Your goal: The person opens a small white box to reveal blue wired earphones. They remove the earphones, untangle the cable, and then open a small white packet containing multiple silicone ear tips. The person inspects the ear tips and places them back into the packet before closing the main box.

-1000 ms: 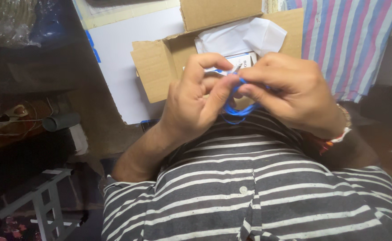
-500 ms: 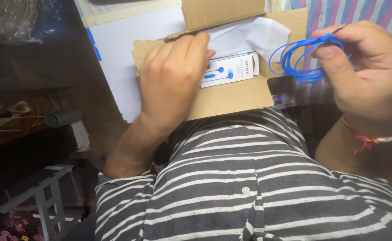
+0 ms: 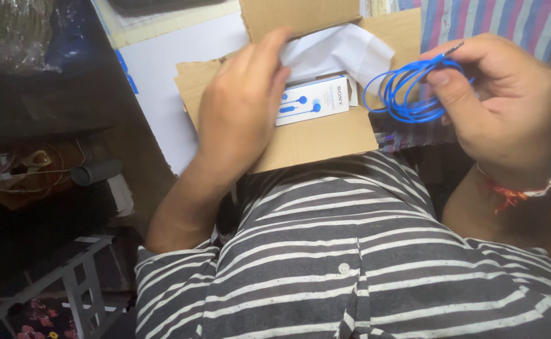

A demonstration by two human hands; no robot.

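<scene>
My right hand [image 3: 504, 103] holds a coil of thin blue cable [image 3: 404, 94] pinched between thumb and fingers, raised to the right of an open cardboard box [image 3: 326, 135]. My left hand [image 3: 241, 107] reaches into that box, its fingertips against crumpled white paper [image 3: 344, 53] inside. A small white carton [image 3: 313, 100] printed with blue earphones lies in the box just right of my left hand. Whether the left fingers grip anything is hidden.
A white board [image 3: 175, 69] lies behind the box. Striped cloth [image 3: 495, 25] hangs at the upper right. A grey metal frame [image 3: 68, 282] stands at the lower left, with a dark cylinder [image 3: 96, 171] and cluttered wires on a dark shelf.
Both hands worked the blue cable together a second ago. The right hand then carried the coil to the right, and the left hand went into the box, reaching further toward the white paper.
</scene>
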